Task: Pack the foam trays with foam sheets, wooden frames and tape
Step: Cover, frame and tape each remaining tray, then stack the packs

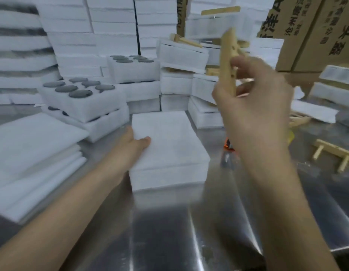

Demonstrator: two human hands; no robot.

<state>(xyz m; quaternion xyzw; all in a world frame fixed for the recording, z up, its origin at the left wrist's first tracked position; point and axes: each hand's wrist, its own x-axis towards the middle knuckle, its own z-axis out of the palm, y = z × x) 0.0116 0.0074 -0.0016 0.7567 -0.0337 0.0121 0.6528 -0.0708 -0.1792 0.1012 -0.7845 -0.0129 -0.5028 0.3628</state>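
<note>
The right grip (pixel 253 98) clamps a wooden frame (pixel 227 55) upright, above and to the right of the sheet-covered foam tray (pixel 169 149) that the left grip (pixel 134 142) pinches by its edge on the bench (pixel 169 231); the framing step likely calls next for lowering it squarely on top.

A shiny metal table (pixel 169 231) is shown. A covered foam tray (pixel 169 149) is laid flat at its middle. Foam sheets (pixel 33 153) are stacked at the left, with 2 stacked open trays (pixel 85 108) of dark discs set behind them. A pegged wooden frame (pixel 333 151) is laid at the right, and a small orange object (pixel 227 143) is seen just right of the middle tray
</note>
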